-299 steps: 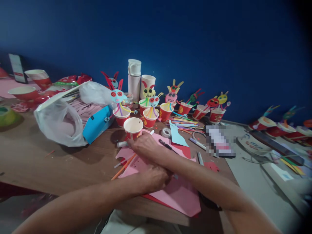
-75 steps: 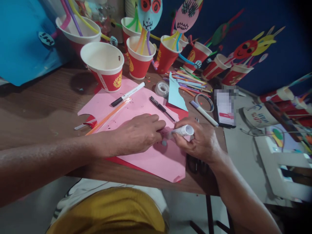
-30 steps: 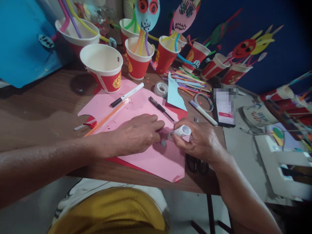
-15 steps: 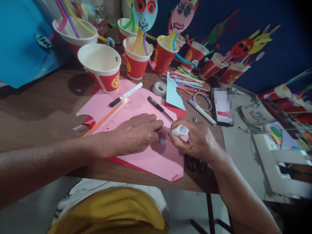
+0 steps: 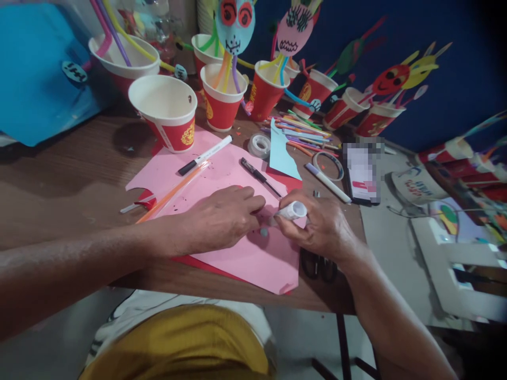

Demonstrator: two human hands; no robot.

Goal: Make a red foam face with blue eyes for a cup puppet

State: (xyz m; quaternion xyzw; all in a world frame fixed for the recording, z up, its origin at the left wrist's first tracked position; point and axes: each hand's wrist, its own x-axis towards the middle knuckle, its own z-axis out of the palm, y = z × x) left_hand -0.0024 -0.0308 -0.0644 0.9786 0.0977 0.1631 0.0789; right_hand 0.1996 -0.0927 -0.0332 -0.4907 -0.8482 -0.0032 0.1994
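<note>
My right hand (image 5: 320, 221) is closed round a small white glue bottle (image 5: 295, 210), whose narrow clear tip points left toward my other hand. My left hand (image 5: 222, 216) lies over pink paper (image 5: 245, 264), fingers curled together at its right end; whatever they pinch is hidden. Just below the fingertips, a tiny pale-blue disc (image 5: 263, 231) rests on the pink sheet. A black pen (image 5: 259, 176) and a white marker with a black cap (image 5: 205, 155) lie farther up that paper, beside an orange straw (image 5: 172, 192).
Behind the paper stands a red-and-white paper cup (image 5: 164, 113), with several decorated cups (image 5: 223, 97) beyond it. Tape (image 5: 260, 145), light-blue paper (image 5: 282, 153), loose straws (image 5: 304, 132), a purple-tipped marker (image 5: 328, 182) and a phone (image 5: 361, 177) lie rightward. Scissors (image 5: 319, 265) sit under my right wrist.
Almost nothing differs. Both hands keep their places, with the bottle's tip still by the left fingertips; the view has shifted very slightly.
</note>
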